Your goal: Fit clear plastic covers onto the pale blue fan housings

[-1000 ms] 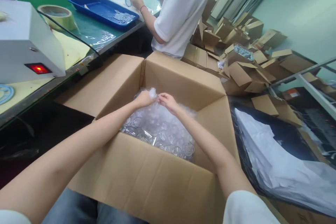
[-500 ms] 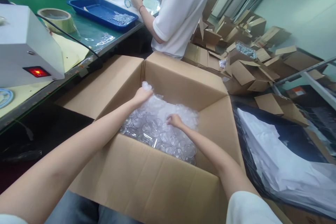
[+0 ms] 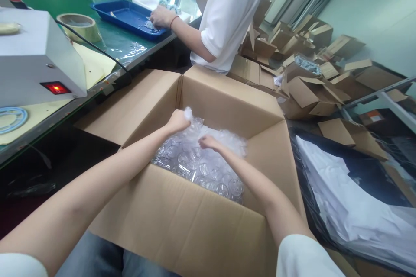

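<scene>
Gripping with the left hand (image 3: 177, 121), closed in a fist, the bunched white top of a clear plastic bag (image 3: 195, 169). Pressing the right hand (image 3: 208, 142) onto the film just beside it, fingers curled; impossible to tell whether pinching the plastic or only resting on it. Reaching with both bare forearms down into a big open cardboard box (image 3: 182, 225), flaps spread wide.

Lying in the bottom of that box: the bag, swollen with many small round clear plastic parts. Judging by how things lie: bag filled and its neck gathered, not lifted out, box flaps not folded shut; no telling whether the neck is tied.

Standing beyond the far flap: another person in a white shirt, one hand (image 3: 160, 16) dipping into a blue tray (image 3: 123, 11) of small clear pieces on a green bench (image 3: 107, 45). Sitting nearer on the bench, to the left: a roll of tape (image 3: 79, 26) and a grey machine (image 3: 35, 52) showing a red light. Piling up on the floor to the right: a heap of small empty cartons (image 3: 305, 82), and closer in, crumpled white sheeting (image 3: 341, 199) over something dark.
</scene>
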The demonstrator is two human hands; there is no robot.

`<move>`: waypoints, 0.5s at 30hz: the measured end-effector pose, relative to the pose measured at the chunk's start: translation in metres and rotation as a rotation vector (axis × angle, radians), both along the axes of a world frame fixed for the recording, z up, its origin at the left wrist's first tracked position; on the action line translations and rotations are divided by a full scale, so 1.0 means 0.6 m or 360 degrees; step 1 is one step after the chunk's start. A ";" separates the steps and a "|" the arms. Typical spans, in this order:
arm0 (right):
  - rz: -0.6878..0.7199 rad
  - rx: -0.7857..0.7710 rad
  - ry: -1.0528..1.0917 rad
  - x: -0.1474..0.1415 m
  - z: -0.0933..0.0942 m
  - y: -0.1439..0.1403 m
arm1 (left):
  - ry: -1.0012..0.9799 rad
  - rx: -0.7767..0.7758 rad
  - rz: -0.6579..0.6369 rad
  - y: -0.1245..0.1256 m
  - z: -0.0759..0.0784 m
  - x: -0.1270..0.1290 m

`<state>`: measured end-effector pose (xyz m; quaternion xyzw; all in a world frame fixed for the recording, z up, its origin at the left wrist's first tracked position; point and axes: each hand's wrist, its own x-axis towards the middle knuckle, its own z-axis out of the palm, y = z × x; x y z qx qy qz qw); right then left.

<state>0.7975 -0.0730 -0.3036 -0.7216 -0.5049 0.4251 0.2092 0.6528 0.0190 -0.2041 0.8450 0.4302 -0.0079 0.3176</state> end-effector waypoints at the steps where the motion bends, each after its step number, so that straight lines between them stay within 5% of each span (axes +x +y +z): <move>1: 0.0007 -0.0059 -0.0037 -0.007 -0.014 -0.004 | 0.0018 0.0015 0.0014 0.002 0.000 0.000; 7: -0.0007 -0.0228 -0.0212 -0.014 -0.048 -0.017 | -0.0001 0.0037 -0.0121 -0.003 -0.007 -0.001; 15: -0.0028 0.0081 -0.0035 -0.002 0.037 0.011 | 0.0095 -0.0143 -0.0424 -0.026 -0.003 0.000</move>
